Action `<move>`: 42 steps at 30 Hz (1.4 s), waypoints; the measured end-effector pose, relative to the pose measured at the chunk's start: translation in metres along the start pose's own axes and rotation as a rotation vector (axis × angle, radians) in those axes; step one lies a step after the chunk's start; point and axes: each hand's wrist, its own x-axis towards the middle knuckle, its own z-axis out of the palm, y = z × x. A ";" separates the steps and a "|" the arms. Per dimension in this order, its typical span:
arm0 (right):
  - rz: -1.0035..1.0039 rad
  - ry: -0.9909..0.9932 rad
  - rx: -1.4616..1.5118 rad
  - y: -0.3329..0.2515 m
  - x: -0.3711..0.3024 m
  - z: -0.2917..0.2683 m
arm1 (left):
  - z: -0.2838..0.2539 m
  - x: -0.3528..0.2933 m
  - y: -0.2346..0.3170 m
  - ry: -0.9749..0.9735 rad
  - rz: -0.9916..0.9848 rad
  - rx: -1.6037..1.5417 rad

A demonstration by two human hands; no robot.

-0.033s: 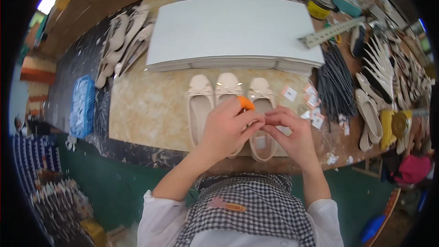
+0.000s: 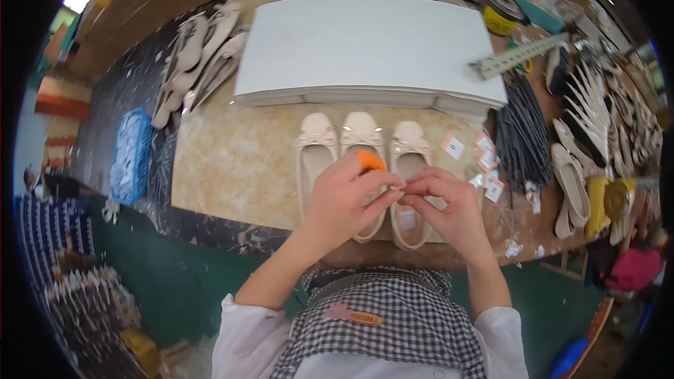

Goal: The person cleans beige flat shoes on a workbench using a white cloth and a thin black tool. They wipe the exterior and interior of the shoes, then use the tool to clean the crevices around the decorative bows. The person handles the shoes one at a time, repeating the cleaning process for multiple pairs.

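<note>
Your left hand [image 2: 344, 196] and right hand [image 2: 449, 203] meet above the rightmost of three beige shoes [image 2: 409, 142]; thumb and forefinger of each are drawn narrow, though you cannot tell from here whether they close on anything; the two probably meet so that each steadies the other for fine work; an orange cover [image 2: 370, 161] wraps a left finger. The shoes stand side by side, toes away, perhaps so the openings face you; small tags [image 2: 453, 147] lie just right of them, presumably for easy reach. Under them is a cream marbled board [image 2: 217, 168] on a dark desk [image 2: 102, 98]; white boxes [image 2: 372, 42] stand beyond, black strips [image 2: 523, 133] lie right, a blue basket [image 2: 131, 158] sits left; the floor [image 2: 147, 260] is green.
</note>
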 end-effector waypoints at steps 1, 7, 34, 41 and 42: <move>-0.002 -0.024 0.024 -0.006 0.010 0.011 | -0.014 -0.012 -0.006 0.049 -0.131 -0.008; -0.170 -0.288 -0.007 -0.011 0.067 0.093 | -0.048 -0.095 -0.048 -0.017 -0.502 0.341; -0.370 -0.385 -0.452 0.023 0.079 0.150 | -0.034 -0.103 -0.073 -0.008 -0.555 0.378; -0.257 -0.420 -0.335 0.002 0.084 0.127 | -0.017 -0.118 -0.087 0.367 -0.623 -0.339; -0.191 -0.474 -0.233 0.000 0.089 0.121 | -0.015 -0.124 -0.093 0.406 -0.723 -0.552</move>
